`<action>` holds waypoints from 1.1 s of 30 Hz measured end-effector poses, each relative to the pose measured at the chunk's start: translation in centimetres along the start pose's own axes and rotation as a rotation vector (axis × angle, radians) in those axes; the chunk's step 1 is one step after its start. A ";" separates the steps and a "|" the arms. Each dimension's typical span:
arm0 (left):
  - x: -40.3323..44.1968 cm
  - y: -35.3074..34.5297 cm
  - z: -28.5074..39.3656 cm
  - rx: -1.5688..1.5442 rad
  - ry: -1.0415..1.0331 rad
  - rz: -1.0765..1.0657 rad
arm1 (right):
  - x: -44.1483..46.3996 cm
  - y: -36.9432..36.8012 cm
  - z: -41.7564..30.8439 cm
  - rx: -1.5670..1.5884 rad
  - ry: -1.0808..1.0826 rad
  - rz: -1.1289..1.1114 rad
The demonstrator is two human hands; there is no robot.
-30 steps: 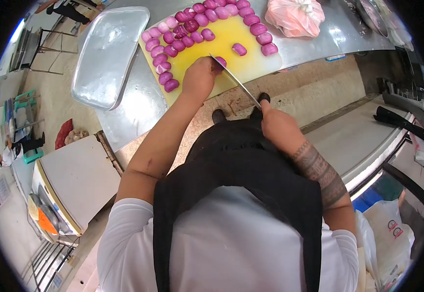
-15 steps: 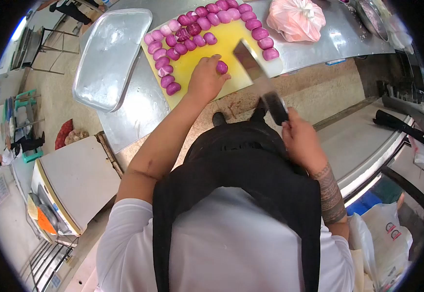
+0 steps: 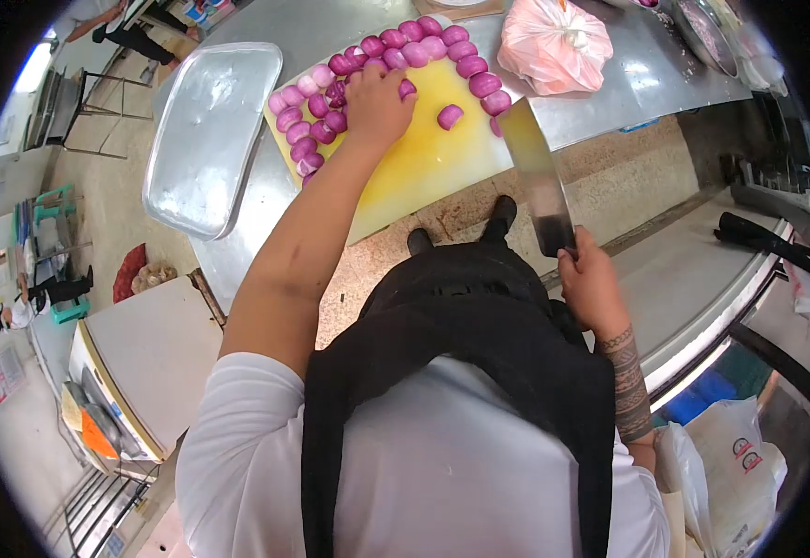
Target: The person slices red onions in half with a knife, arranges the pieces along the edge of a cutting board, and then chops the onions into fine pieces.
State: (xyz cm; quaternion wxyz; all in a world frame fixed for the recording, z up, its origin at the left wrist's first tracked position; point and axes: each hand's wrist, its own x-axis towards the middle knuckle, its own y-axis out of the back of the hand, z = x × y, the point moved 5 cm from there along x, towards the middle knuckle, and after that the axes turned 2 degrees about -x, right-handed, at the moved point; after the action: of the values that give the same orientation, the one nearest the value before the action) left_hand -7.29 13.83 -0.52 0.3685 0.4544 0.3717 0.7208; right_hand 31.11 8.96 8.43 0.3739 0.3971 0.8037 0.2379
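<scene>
On the yellow cutting board (image 3: pixel 442 172) stand rows of peeled red onions (image 3: pixel 471 66), bordering its far side and both ends. My left hand (image 3: pixel 377 110) reaches among the inner onions, its fingers curled, with a red onion (image 3: pixel 407 88) against its thumb side. The fingertips are partly hidden behind the hand. A single red onion (image 3: pixel 450 116) lies apart on the board, to the right of that hand. My right hand (image 3: pixel 595 286) grips the handle of a cleaver (image 3: pixel 537 172), whose broad blade points away from me by the board's right edge.
A metal tray (image 3: pixel 208 139) sits left of the board on the steel table (image 3: pixel 254 219). Beyond the board's right end is a tied pink plastic bag (image 3: pixel 554 51), with a metal bowl (image 3: pixel 703 37) farther right. Other people are in the background at left.
My left hand has moved up and left into the onion rows, away from the onion now lying alone on the board. My right hand has shifted right and slightly down with the cleaver.
</scene>
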 end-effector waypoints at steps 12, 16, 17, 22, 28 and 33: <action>-4.0 -1.3 6.3 -0.345 0.084 -0.399 | 2.5 -2.0 -0.2 -0.081 0.197 -0.020; -5.8 1.6 6.5 -0.405 0.051 -0.317 | 3.1 -2.9 -0.9 -0.213 0.262 -0.027; -5.8 1.7 6.3 -0.383 0.051 -0.337 | 3.3 -3.2 -1.3 -0.250 0.275 -0.028; -5.0 0.6 5.7 -0.331 -0.006 -0.439 | 4.1 -4.3 -2.6 -0.383 0.251 -0.089; -5.0 0.4 6.1 -0.300 0.025 -0.380 | 3.3 -4.4 -3.7 -0.387 0.251 -0.095; -5.8 -0.3 5.4 -0.364 0.022 -0.280 | 3.4 -4.1 -4.2 -0.444 0.258 -0.100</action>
State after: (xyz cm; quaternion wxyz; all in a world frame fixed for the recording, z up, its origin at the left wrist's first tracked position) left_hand -0.40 10.05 -1.33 0.5366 0.3166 0.2990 0.7228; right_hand 24.53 9.04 6.83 0.3578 0.2314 0.7913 0.4385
